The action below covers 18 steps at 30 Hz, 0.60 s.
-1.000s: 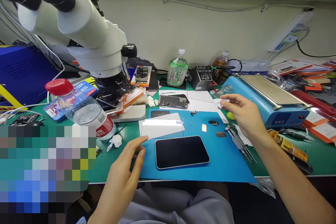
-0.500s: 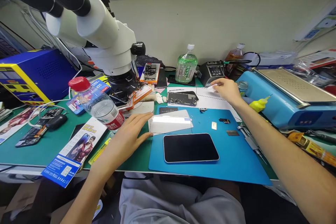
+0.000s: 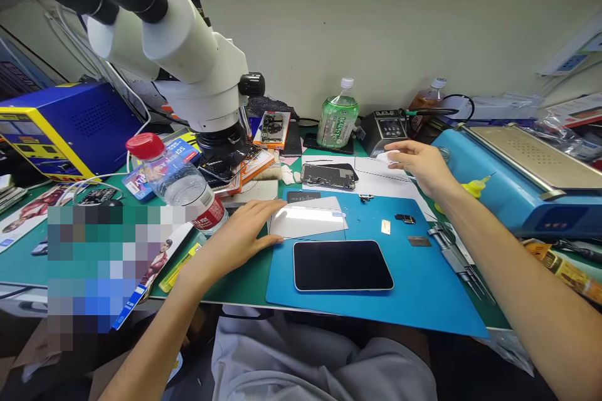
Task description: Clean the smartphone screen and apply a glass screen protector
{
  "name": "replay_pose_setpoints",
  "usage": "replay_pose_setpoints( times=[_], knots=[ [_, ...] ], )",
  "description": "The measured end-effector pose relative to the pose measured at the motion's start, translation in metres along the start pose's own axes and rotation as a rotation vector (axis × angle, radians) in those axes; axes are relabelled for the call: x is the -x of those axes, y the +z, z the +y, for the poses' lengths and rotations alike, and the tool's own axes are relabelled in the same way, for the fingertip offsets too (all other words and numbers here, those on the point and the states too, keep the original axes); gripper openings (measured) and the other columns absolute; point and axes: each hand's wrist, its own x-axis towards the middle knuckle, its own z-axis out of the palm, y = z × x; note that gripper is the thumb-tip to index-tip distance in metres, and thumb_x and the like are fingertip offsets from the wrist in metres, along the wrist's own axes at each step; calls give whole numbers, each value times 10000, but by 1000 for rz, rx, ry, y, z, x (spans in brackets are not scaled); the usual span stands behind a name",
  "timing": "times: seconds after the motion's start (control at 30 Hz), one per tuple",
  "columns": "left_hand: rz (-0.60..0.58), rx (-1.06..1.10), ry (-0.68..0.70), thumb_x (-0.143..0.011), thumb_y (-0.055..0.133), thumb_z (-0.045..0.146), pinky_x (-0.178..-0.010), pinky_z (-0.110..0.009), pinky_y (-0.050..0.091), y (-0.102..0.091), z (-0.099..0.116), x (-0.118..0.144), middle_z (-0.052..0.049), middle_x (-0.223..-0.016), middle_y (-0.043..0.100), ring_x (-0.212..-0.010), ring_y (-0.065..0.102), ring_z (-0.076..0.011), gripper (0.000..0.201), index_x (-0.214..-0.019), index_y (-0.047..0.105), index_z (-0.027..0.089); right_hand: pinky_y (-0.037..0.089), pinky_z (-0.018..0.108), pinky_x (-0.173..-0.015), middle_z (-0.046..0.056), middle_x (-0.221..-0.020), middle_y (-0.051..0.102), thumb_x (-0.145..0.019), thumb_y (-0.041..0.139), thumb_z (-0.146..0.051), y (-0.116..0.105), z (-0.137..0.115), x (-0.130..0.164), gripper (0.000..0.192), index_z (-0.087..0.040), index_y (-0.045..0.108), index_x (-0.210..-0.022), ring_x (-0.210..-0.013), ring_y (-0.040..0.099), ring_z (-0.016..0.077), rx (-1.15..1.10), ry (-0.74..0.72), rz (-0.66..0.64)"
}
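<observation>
While I am resting my left hand (image 3: 235, 235) flat and open on the green bench top (image 3: 94, 263), its fingertips are lying just beside the clear screen protector sheet (image 3: 308, 220), touching or nearly touching its left edge. My right hand (image 3: 423, 166) is reaching over the white paper (image 3: 376, 185) behind the blue mat (image 3: 423, 288) and is pinching a small white wipe (image 3: 388, 155) between thumb and fingers.

The phone (image 3: 342, 265) is lying screen-up near the front of the mat, apart from both hands. I am judging it to be rigid, fairly light, smooth and slippery on its glass face, and fragile at the corners; hold is best taken along the two long edges, not on the glass.

The protector sheet is appearing thin, glossy and easily smudged, so I am treating its edges as the only handling points. The wipe is soft, nearly weightless and needs only a light pinch.

A microscope (image 3: 179, 56) is overhanging the left rear of the bench, and a water bottle (image 3: 179, 185) is standing near my left hand.
</observation>
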Motion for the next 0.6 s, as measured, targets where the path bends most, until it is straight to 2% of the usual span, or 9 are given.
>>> replay_pose_setpoints(
  times=[0.13, 0.3, 0.4, 0.47, 0.6],
  knots=[
    [-27, -20, 12, -1012, 701, 450, -1247, -461, 423, 1, -4, -5, -54, -1657, 538, -1510, 479, -281, 652, -1586, 463, 252, 626, 456, -924, 79, -1149, 760, -751, 833, -289, 3, -11, 14, 181, -259, 795, -926, -1068, 683, 282, -52, -9, -153],
    [0, -39, 29, -1009, 709, 431, -1223, -480, 446, 2, -3, -6, -68, -1600, 580, -1460, 523, -288, 640, -1579, 464, 275, 606, 450, -887, 77, -1023, 776, -725, 892, -431, 15, -31, 32, 354, -240, 808, -1011, -963, 708, 257, -28, -36, -422],
    [16, -50, 39, -997, 729, 422, -1237, -491, 433, 4, -4, -4, -72, -1641, 540, -1487, 501, -293, 677, -1592, 439, 279, 586, 433, -857, 74, -970, 790, -754, 886, -439, 34, -39, 40, 367, -221, 814, -1040, -880, 713, 237, 39, -78, -598],
    [22, -58, 42, -990, 736, 432, -1237, -498, 435, 4, -5, -3, -80, -1669, 513, -1499, 492, -301, 726, -1614, 404, 270, 575, 413, -865, 73, -1011, 802, -773, 863, -419, 50, -42, 44, 322, -219, 815, -1020, -916, 722, 242, 76, -119, -690],
    [25, -82, 58, -1001, 716, 446, -1213, -507, 460, 3, -6, 0, -88, -1623, 568, -1457, 534, -312, 710, -1612, 414, 249, 565, 382, -890, 63, -1079, 813, -802, 774, -376, 79, -41, 51, 245, -221, 809, -988, -998, 725, 248, 130, -207, -768]
  ],
)
